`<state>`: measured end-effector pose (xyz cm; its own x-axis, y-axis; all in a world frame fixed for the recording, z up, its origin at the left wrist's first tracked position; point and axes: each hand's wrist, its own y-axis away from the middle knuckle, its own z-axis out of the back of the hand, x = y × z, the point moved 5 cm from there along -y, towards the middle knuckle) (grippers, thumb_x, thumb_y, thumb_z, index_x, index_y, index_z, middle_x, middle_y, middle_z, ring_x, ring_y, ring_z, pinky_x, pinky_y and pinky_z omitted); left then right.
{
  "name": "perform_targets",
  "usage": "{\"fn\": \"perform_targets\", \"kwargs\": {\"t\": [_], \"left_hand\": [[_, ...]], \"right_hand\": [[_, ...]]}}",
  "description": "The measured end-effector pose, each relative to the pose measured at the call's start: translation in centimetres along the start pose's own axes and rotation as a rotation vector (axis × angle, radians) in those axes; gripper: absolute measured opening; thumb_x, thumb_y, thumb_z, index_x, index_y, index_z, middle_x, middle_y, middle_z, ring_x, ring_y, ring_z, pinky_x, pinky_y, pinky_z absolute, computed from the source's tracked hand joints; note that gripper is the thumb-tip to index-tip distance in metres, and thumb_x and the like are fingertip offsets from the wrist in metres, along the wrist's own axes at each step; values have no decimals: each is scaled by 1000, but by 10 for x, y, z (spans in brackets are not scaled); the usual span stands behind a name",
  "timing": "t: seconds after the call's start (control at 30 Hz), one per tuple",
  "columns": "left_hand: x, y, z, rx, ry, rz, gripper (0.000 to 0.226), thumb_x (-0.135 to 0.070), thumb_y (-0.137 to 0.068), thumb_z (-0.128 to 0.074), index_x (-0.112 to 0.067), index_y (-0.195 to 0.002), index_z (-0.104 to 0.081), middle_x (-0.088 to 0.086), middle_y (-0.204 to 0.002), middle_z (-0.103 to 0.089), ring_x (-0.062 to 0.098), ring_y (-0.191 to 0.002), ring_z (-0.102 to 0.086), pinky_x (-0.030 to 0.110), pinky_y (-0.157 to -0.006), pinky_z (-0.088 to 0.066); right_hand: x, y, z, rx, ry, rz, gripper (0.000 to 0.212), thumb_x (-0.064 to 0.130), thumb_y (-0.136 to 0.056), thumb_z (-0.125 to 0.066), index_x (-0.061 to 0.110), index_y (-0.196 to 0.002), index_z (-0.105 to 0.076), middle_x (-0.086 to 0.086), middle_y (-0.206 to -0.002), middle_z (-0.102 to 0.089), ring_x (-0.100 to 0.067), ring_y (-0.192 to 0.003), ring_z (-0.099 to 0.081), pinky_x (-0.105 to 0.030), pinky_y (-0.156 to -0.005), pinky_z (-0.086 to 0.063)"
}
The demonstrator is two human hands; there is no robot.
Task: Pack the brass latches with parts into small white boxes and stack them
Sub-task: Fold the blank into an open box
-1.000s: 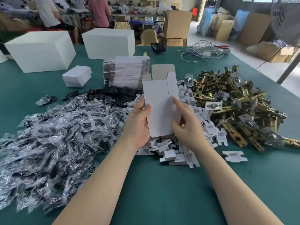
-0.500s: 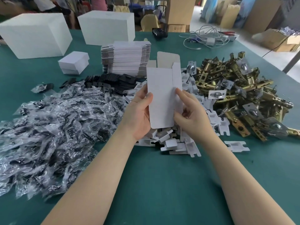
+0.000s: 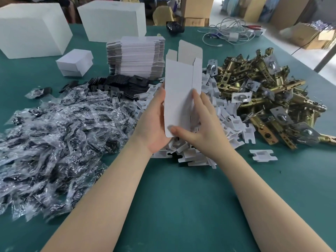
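1. Green worktop (image 3: 181,206) carries everything; at its left edge lies a heap of clear plastic parts bags (image 3: 54,139).
2. Toward the far left corner stand two large white cartons (image 3: 32,28), with a flat box stack (image 3: 135,57) right of them.
3. At the middle, the left hand (image 3: 154,122) grips an upright small white box (image 3: 179,91); the right hand (image 3: 201,124) pinches its lower flap.
4. White card inserts (image 3: 227,117) lie beneath.
5. Brass latches (image 3: 269,99) pile by the right edge.

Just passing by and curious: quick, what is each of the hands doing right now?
Left hand: holds the small white cardboard box, upright, top flaps open.
Right hand: grips the same box, thumb on its bottom end.
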<state>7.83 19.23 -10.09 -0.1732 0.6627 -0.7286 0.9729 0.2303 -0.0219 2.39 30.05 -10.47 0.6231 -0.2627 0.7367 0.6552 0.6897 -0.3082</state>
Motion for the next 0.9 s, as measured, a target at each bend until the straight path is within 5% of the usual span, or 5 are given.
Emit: {"fn": "perform_targets", "kwargs": {"t": [0.17, 0.37, 0.57, 0.73, 0.9], "left_hand": [[0, 4, 2, -36, -68, 41, 59, -51, -98, -47, -18, -147, -47, 14, -137, -60, 28, -111, -65, 46, -89, -56], [-2, 9, -9, 45, -89, 33, 118, -52, -58, -92, -15, -153, -33, 22, -146, -47, 32, -124, -56, 43, -95, -55], [-14, 10, -9, 69, 16, -73, 115, -61, -47, -90, -13, -142, -45, 13, -127, -63, 28, -115, -66, 45, -88, -57], [-11, 8, -3, -37, 72, -45, 107, -63, -29, -94, -12, -115, -56, 5, -94, -71, 25, -95, -71, 40, -77, -58], [-8, 7, 2, -164, 34, -73, 75, -68, -52, -83, -17, -99, -55, 6, -85, -54, 27, -93, -63, 40, -81, -59]], "right_hand": [[3, 4, -2, 56, -32, 13, 122, 77, -63, -69, 28, -158, -10, 6, -165, 0, 10, -143, 6, -15, -112, -12], [20, 7, -6, 54, -119, 38, 98, 75, -74, -52, 29, -154, -21, 2, -163, -20, -16, -150, -16, -53, -117, -24], [27, 8, 6, -74, -311, 109, 40, 36, -99, -47, 22, -135, -57, 1, -150, -46, -1, -140, -36, -22, -111, -32], [42, 14, 11, -137, -166, 360, 59, 59, -91, -54, 12, -125, -63, 1, -129, -62, -14, -127, -55, -34, -108, -41], [42, 14, 19, -343, -154, 414, 22, 12, -100, -52, 16, -117, -67, 32, -104, -63, 9, -92, -64, -9, -80, -48]]}}
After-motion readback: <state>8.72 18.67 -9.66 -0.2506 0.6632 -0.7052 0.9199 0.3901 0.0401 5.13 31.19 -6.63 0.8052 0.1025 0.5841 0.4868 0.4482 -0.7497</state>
